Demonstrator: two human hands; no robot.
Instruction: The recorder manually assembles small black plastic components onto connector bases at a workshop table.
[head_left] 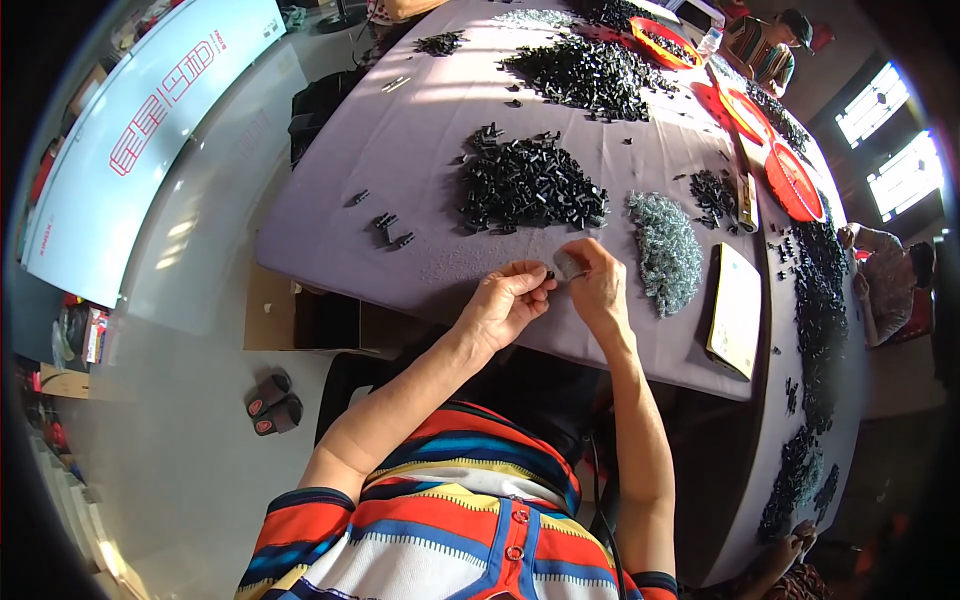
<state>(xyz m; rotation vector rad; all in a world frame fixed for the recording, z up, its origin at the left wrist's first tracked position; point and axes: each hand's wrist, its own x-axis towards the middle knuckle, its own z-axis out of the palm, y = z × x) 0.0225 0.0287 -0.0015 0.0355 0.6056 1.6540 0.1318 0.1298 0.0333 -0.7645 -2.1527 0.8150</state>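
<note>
At the near edge of the desk, a small black part is held by the left hand, its grip closed between thumb and fingertips. By the right hand, a pale, semi-clear item is pinched with fingers curled; its exact form and the firmness of hold cannot be told. Both hands are raised close together, so sight of the contact point is partly blocked, and misalignment of the two items could be caused by this. Should the black part be squeezed off-centre, it could be shot from the fingertips and lost over the desk edge onto the floor. Beyond the hands, the heap of black parts is placed within easy reach; loose pieces could be dislodged if it is brushed by the knuckles. Just beside the right hand, the heap of clear pieces could be scattered by an outward swing of the wrist. Tiny clear specks near the left hand could be swept off by a dragged forearm.
</note>
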